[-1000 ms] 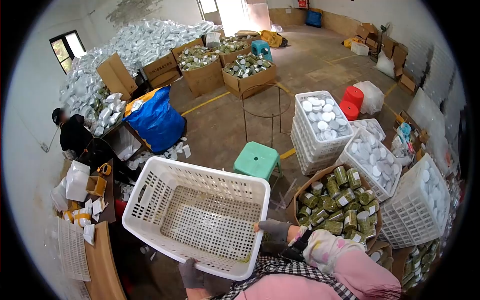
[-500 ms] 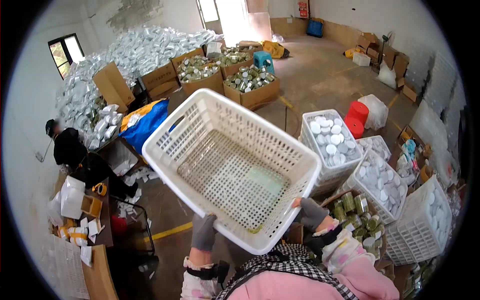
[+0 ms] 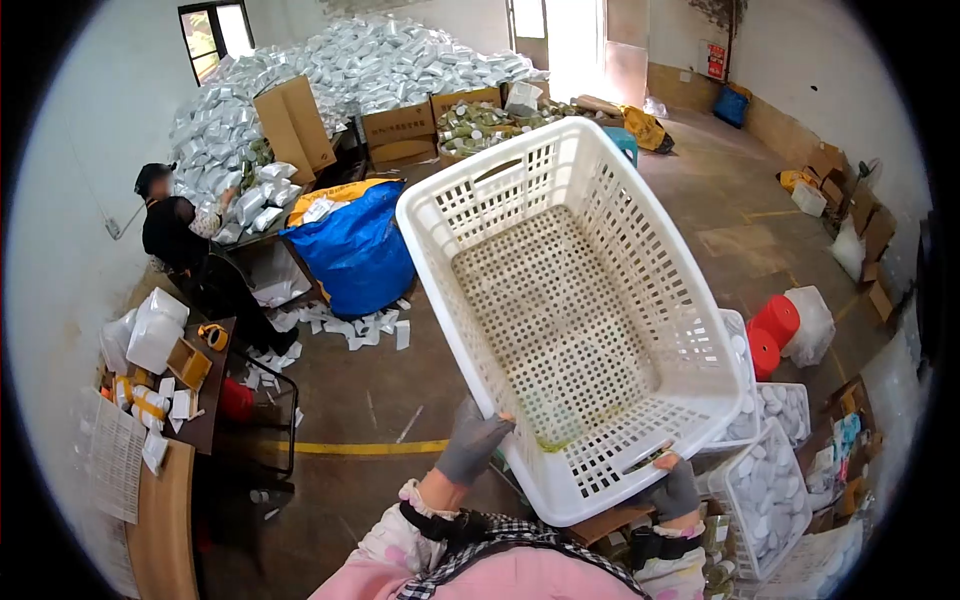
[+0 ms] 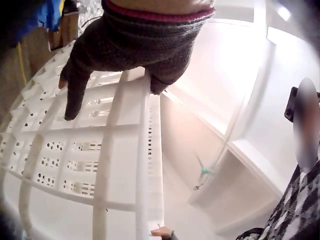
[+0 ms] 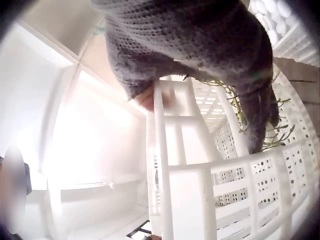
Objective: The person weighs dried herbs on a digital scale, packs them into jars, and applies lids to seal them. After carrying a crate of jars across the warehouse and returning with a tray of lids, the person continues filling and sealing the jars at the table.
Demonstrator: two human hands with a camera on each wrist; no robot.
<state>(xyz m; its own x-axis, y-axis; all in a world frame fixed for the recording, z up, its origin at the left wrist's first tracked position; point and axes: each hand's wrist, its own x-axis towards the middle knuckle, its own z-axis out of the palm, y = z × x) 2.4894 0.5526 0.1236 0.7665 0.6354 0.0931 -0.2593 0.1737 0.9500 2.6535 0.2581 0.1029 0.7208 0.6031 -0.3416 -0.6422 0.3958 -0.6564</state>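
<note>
A large white perforated crate (image 3: pixel 555 300) is held up tilted in front of the body, its open side facing the head camera. My gloved left hand (image 3: pixel 472 442) grips its near left rim. At the near right corner my gloved right hand (image 3: pixel 676 492) holds the rim beside the handle slot. In the left wrist view the left hand (image 4: pixel 135 45) has its thumb and fingers on either side of the rim. Green plant sprigs (image 5: pixel 280 131) cling by the fingers of the right hand (image 5: pixel 190 50) in the right wrist view. Little but plant residue shows inside the crate.
Crates of white lids (image 3: pixel 765 495) and jars (image 3: pixel 717 545) stand at the near right, by red stools (image 3: pixel 775 322). A blue sack (image 3: pixel 350 265) stands left of the crate, near a person (image 3: pixel 190 255) in black. Silvery packets (image 3: pixel 350 65) pile up behind.
The crate has been lifted and turned, its far end swinging up and right. My left hand has moved right along with it. The head view has shifted left.
</note>
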